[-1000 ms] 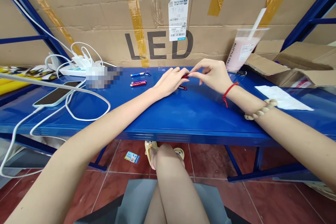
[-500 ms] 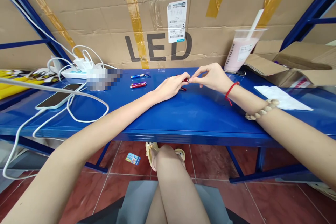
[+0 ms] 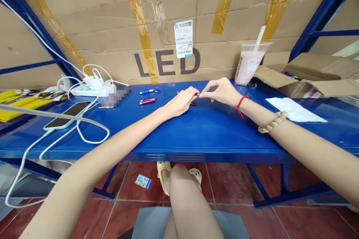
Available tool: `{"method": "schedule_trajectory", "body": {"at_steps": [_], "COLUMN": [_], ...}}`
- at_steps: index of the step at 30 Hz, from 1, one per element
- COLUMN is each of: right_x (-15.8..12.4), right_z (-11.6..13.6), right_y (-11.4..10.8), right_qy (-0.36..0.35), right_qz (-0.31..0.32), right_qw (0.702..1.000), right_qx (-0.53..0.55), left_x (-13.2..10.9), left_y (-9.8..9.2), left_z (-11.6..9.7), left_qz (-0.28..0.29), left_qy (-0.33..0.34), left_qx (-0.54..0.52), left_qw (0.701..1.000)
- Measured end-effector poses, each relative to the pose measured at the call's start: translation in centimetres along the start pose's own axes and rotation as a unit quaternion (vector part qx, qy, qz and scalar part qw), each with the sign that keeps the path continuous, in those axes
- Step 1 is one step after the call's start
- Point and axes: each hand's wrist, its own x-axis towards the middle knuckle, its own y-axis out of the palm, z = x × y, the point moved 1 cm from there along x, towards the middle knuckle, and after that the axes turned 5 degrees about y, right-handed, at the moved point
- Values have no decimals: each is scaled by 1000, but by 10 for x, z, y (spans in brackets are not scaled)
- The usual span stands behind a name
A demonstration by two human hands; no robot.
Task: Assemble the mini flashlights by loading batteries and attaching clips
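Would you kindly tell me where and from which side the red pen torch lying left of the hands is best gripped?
Probably pinch the red pen torch mid-barrel from above, fingers on its near and far sides. It lies flat on the blue shelf, running left to right, just nearer than the blue pen torch; the gap between them looks narrow.

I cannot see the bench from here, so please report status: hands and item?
Left hand and right hand pinch a small red item together above the blue shelf. Two pens lie left, clear.

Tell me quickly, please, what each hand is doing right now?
Left hand: pinching a small red item.
Right hand: pinching the same item's other end.
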Motion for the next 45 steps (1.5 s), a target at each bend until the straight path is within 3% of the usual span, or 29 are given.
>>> {"method": "schedule_trajectory", "body": {"at_steps": [5,15,20,26,32,45], "right_x": [2,-2,-1,0,1,1], "right_z": [-5,-6,-5,-5,-2,-2], "right_y": [4,14,14,15,16,13], "right_qy": [-13,-46,-39,-28,-9,5], "right_qz": [45,53,57,66,58,55], "right_qw": [998,995,994,991,989,992], "right_qx": [48,73,86,109,133,110], "left_x": [0,-5,-6,-7,-7,-6], "left_y": [2,3,-2,-7,-7,-9], "left_z": [2,6,5,0,0,0], "left_qz": [-2,-71,-60,-52,-89,-90], "left_qy": [15,56,62,27,14,1], "left_qx": [-5,1,24,28,19,28], "left_qw": [1000,996,996,998,996,996]}}
